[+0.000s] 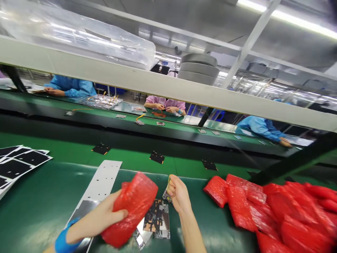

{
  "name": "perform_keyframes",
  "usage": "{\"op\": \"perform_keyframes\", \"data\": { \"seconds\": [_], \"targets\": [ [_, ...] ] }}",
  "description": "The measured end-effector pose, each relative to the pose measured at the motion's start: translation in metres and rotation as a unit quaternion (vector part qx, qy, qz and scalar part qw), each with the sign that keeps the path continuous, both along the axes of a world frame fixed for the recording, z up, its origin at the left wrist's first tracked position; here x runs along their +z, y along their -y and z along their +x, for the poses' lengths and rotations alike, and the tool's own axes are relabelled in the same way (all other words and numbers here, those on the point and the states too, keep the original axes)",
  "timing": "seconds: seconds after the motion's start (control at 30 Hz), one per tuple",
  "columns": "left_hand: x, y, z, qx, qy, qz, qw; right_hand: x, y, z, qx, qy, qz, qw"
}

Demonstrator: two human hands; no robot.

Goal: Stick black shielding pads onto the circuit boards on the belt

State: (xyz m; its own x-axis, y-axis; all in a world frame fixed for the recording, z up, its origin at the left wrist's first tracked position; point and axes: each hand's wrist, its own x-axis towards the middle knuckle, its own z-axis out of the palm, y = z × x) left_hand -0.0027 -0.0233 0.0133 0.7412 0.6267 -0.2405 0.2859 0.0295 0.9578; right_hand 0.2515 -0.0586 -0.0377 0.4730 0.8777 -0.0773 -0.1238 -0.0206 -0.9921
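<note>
My left hand [112, 212], with a blue band at the wrist, grips a red bubble-wrap bag [134, 207] and holds it tilted above the green bench. To its right my right hand [180, 194] is closed in a pinch on a small circuit board [166, 195], whose body hangs just below the fingers. Between the hands lies a larger circuit board [157, 218] with black and copper patches. A shiny piece [143, 232] beside it is partly covered by the bag.
Red bubble-wrap bags [279, 211] are heaped at the right. A white perforated strip [106, 179] lies left, and black-and-white sheets [18, 163] at far left. Dark boards [157, 157] rest on the green belt [181, 167]. A shelf beam [168, 89] crosses overhead; co-workers sit beyond.
</note>
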Motion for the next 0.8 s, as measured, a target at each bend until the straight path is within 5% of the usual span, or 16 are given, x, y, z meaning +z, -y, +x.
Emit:
{"op": "perform_keyframes", "data": {
  "seconds": [0.1, 0.23, 0.4, 0.5, 0.63, 0.8],
  "targets": [
    [-0.008, -0.014, -0.006, 0.040, -0.047, -0.036, 0.997, -0.011, 0.018, 0.003, -0.006, -0.031, -0.026, 0.999],
    [-0.031, -0.028, 0.006, -0.030, -0.150, 0.149, 0.977, -0.020, 0.032, -0.011, 0.045, -0.003, -0.046, 0.998],
    [-0.054, -0.032, 0.015, -0.029, -0.193, 0.314, 0.929, -0.019, 0.035, -0.021, 0.070, 0.080, -0.041, 0.993],
    [-0.042, -0.020, 0.017, -0.057, -0.157, 0.365, 0.916, -0.010, 0.036, -0.027, 0.133, 0.161, -0.013, 0.978],
    [-0.001, 0.000, 0.022, -0.098, -0.073, 0.362, 0.924, 0.006, 0.034, -0.043, 0.242, 0.251, 0.039, 0.936],
    [0.032, -0.014, 0.006, -0.075, 0.027, 0.109, 0.991, 0.033, 0.041, -0.040, 0.289, 0.238, 0.075, 0.924]
  ]
}}
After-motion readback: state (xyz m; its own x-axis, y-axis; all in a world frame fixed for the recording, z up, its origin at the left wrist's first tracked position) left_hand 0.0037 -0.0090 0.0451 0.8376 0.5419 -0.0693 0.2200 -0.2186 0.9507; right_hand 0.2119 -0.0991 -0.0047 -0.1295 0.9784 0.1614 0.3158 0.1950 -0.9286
